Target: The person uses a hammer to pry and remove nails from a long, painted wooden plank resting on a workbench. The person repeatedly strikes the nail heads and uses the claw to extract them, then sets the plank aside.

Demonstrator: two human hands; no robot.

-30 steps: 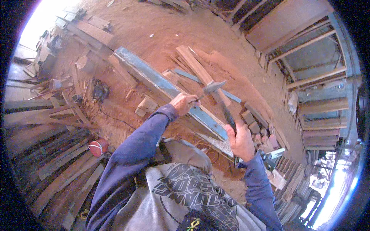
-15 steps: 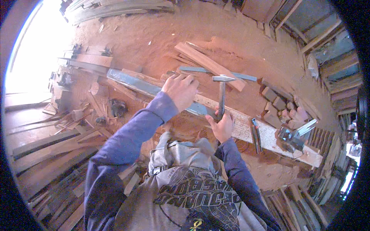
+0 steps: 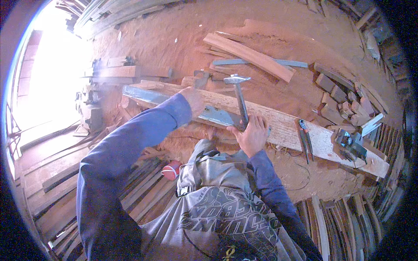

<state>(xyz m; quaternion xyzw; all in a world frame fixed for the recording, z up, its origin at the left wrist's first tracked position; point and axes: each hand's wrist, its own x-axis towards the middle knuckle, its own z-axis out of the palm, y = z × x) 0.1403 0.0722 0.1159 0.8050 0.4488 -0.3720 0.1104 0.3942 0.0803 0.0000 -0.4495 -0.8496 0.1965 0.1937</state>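
My right hand (image 3: 253, 135) is closed around the handle of a hammer (image 3: 241, 102), whose metal head points up and away from me. It is held just over a long pale plank (image 3: 278, 124). Along the plank's near side runs a blue-painted board (image 3: 146, 95). At the far edge of the work, my left hand (image 3: 193, 101) rests above the wood; its fingers are mostly hidden behind the back of the hand. Just beyond it sits a metal clamp-like piece (image 3: 202, 79). Dark-handled pincers (image 3: 305, 138) lie across the plank on the right.
A dark power tool (image 3: 349, 144) stands toward the plank's right end. Wood offcuts (image 3: 337, 93) are piled behind it. A brown board (image 3: 250, 56) crosses a thin blue strip (image 3: 237, 61) on the dusty ground. Stacked timber (image 3: 143, 191) and a red-and-white object (image 3: 171, 170) are at the near left.
My left hand has moved left and nearer to me, uncovering the clamp-like piece. The hammer's head has tipped left, still in my right hand. The view has shifted.
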